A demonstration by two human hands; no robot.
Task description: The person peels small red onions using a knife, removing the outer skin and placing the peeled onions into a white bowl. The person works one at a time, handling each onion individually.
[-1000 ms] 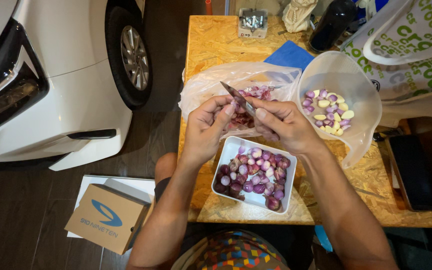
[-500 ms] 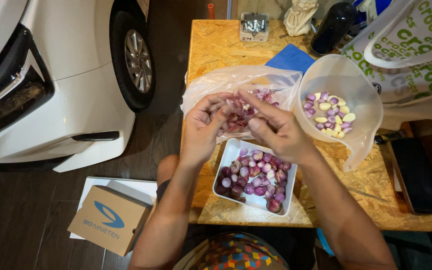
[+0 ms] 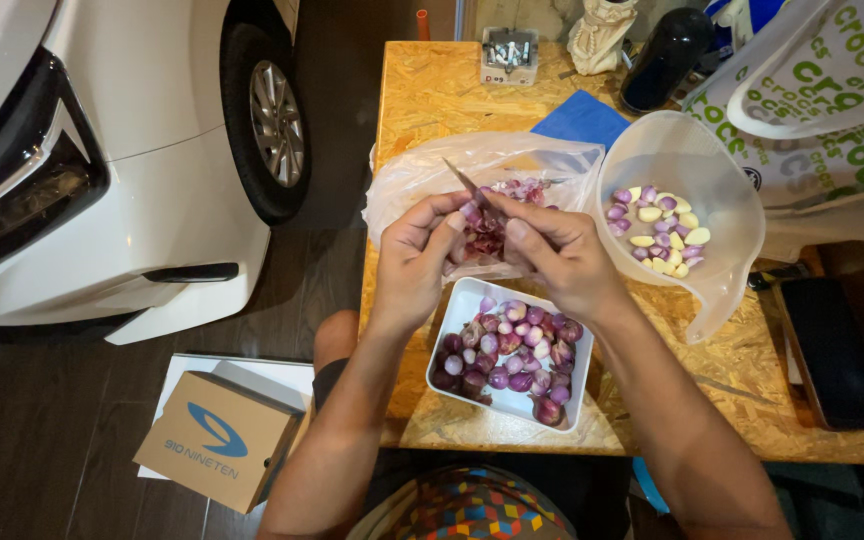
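Note:
My left hand [image 3: 422, 258] pinches a small purple shallot [image 3: 471, 213] over an open clear plastic bag [image 3: 422, 180] with purple peelings in it. My right hand [image 3: 557, 255] grips a small knife [image 3: 470, 187], its blade pointing up and left against the shallot. Just below my hands stands a white square dish [image 3: 455, 303] full of unpeeled shallots. To the right, a translucent plastic bowl [image 3: 727, 225] leans on its side and holds peeled shallots and garlic cloves.
The wooden table [image 3: 432, 95] carries a blue cloth [image 3: 582, 118], a small clear box [image 3: 509, 52] and a black bottle [image 3: 664, 60] at the back. A white car [image 3: 132, 150] stands left. A cardboard box [image 3: 217, 450] lies on the floor. A dark phone [image 3: 832, 350] rests at right.
My hands have shifted slightly on the shallot, and the knife blade now sticks up clear above my fingers.

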